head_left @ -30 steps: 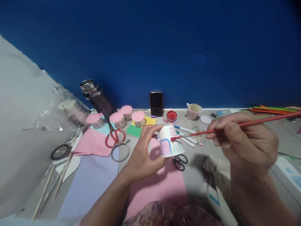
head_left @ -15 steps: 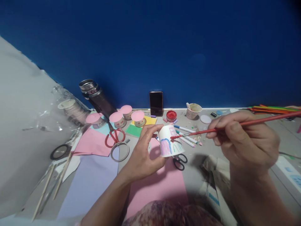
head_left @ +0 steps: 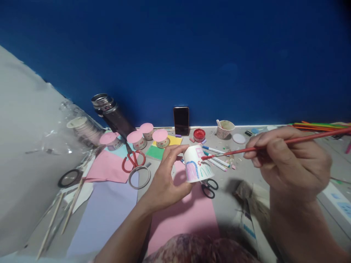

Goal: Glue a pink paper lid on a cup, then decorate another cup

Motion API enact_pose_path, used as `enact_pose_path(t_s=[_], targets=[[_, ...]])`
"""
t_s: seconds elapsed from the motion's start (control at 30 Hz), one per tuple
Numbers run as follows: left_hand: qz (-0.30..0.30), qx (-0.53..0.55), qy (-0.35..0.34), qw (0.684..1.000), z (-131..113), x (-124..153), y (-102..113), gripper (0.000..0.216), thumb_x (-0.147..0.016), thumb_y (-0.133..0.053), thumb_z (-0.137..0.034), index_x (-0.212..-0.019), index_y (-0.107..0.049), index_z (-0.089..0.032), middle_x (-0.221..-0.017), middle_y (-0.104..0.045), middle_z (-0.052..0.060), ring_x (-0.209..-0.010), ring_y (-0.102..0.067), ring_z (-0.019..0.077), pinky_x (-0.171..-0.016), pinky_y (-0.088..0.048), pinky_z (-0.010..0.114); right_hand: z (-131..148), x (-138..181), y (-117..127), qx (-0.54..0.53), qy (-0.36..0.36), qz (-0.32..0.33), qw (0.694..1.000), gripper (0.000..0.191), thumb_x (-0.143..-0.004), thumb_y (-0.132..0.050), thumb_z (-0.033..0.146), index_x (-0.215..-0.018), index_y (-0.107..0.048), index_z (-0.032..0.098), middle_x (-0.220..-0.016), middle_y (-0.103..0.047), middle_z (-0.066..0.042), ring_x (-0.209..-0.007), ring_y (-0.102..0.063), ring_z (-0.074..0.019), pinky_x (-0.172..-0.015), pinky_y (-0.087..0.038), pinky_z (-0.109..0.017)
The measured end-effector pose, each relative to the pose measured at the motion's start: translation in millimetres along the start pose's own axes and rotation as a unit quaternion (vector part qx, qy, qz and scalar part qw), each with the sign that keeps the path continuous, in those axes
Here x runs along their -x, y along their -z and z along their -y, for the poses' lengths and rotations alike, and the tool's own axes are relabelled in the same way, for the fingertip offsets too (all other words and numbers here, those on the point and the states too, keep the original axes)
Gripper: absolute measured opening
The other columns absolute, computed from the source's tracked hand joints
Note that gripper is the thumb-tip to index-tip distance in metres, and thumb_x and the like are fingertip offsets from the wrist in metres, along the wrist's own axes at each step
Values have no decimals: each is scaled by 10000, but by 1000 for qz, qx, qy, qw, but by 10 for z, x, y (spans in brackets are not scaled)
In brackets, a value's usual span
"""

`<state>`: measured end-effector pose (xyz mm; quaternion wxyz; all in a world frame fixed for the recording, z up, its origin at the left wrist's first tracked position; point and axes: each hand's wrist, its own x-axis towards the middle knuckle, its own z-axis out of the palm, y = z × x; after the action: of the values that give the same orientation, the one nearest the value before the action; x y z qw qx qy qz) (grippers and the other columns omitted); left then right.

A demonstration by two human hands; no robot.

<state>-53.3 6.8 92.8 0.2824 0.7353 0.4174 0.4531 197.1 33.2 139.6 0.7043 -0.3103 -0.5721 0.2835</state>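
My left hand (head_left: 164,180) is closed around an upturned white paper cup (head_left: 196,165) with a purple door, a pink window and green marks drawn on its side. My right hand (head_left: 290,160) pinches a long red paintbrush (head_left: 274,144). The brush's red-loaded tip touches the cup's side just right of the pink window. Cup and hands hover over a pink paper sheet (head_left: 183,215) on the table.
Black scissors (head_left: 208,187) lie under the cup, with felt pens (head_left: 216,156) beside it. A red paint pot (head_left: 199,134), phone (head_left: 181,120), mug (head_left: 225,129), pink-topped cups (head_left: 136,138), red scissors (head_left: 133,159), tape ring (head_left: 139,176), flask (head_left: 112,115) and coloured sticks (head_left: 318,127) crowd the back.
The brush tip has shifted slightly up the cup's side, leaving small red dabs. The cup has tilted a little in my left hand. Both hands keep their grip.
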Motion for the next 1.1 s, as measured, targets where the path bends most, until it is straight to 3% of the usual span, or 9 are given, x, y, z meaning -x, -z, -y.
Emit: enact_pose_path(t_s=[0.8, 1.1], targets=[[-1, 37, 15, 999, -1, -5, -3, 766, -787, -756, -121, -1483, -501, -315, -1453, -524, 103, -1395, -518, 305, -1153, -501, 474, -6, 13, 17, 24, 11, 32, 999, 136, -954, -711, 227, -845, -785, 196, -678, -720, -34, -550, -668, -165, -364, -426, -273], [1, 42, 17, 999, 25, 6, 10, 775, -788, -752, -118, -1486, -500, -338, -1450, -516, 88, -1403, -509, 301, -1166, -489, 470, 1, -3, 23, 15, 25, 11, 1000, 102, -912, -732, 228, -835, -793, 202, -694, -707, -41, -527, -650, -180, -357, -418, -302]])
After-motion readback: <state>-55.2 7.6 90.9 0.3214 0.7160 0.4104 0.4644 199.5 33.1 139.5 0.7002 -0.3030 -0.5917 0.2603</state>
